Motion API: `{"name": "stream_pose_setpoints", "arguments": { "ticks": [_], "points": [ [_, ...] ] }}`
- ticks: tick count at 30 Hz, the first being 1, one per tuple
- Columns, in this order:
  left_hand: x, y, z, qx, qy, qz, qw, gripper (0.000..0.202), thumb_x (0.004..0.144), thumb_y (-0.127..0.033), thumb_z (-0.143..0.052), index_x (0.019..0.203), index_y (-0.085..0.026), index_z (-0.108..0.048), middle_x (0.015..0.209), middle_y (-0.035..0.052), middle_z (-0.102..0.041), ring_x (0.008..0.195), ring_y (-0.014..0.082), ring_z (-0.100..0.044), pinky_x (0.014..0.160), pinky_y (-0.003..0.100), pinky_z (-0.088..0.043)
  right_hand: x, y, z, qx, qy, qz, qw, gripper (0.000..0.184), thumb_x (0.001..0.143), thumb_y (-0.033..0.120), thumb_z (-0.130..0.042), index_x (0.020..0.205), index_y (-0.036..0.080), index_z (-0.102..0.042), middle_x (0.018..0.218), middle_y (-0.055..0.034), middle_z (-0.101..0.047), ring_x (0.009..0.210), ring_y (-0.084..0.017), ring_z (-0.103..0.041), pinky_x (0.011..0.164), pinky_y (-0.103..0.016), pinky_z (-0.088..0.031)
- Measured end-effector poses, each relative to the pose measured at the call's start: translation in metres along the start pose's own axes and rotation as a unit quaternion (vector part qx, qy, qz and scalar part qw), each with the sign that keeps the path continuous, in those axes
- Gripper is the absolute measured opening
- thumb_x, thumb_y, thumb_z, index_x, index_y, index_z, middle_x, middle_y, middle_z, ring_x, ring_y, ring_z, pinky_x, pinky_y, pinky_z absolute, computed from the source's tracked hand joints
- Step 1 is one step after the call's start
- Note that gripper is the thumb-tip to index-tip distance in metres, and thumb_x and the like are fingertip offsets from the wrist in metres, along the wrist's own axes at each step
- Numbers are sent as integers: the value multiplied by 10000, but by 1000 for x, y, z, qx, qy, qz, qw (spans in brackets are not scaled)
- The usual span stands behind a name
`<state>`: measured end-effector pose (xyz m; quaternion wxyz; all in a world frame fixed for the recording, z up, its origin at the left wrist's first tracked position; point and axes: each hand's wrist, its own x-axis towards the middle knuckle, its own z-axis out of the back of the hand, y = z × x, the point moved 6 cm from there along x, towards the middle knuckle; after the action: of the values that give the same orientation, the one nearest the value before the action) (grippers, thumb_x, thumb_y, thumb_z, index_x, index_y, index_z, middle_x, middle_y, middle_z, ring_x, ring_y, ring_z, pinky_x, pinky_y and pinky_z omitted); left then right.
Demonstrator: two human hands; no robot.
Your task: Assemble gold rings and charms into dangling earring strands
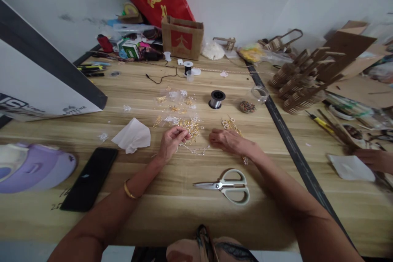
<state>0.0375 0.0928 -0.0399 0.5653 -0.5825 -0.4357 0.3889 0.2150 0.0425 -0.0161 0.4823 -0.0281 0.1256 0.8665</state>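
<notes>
My left hand (pixel 172 141) is raised a little off the wooden table (pixel 190 221), its fingertips pinched together on something too small to make out, beside a heap of small gold findings (pixel 192 125). My right hand (pixel 229 140) rests on the table with fingers curled and pressed down, near a thin beaded chain (pixel 196 150) lying between the two hands. Gold rings (pixel 230 123) lie just beyond my right hand. Scissors (pixel 225 186) with pale handles lie closed in front of me.
A black phone (pixel 89 178), a white tissue (pixel 132 136), a purple cap (pixel 33 168), a wire spool (pixel 216 99), a bead dish (pixel 247 107) and a clear jar (pixel 259 93) lie around. Another person's hand (pixel 373 159) rests at the right by wooden models (pixel 302 82).
</notes>
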Motion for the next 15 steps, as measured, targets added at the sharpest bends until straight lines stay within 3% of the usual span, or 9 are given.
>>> {"name": "stream_pose_setpoints", "arguments": {
  "ticks": [7,15],
  "points": [
    [-1,0,-4,9,10,4,1000,214,720,-345,-657,721,-135,-614,654,18,-663,585,105,-591,568,219,-463,2,9,-6,-89,26,-25,995,193,905,111,-428,832,117,-606,835,-105,-623,677,-146,-576,528,-265,-271],
    [0,-5,-7,28,22,13,999,222,727,-352,-650,747,-134,-616,653,22,-668,580,108,-590,572,225,-467,-1,1,-7,-85,42,-12,995,161,897,105,-428,858,106,-585,839,-99,-627,665,-136,-568,553,-259,-289]
  ]
}}
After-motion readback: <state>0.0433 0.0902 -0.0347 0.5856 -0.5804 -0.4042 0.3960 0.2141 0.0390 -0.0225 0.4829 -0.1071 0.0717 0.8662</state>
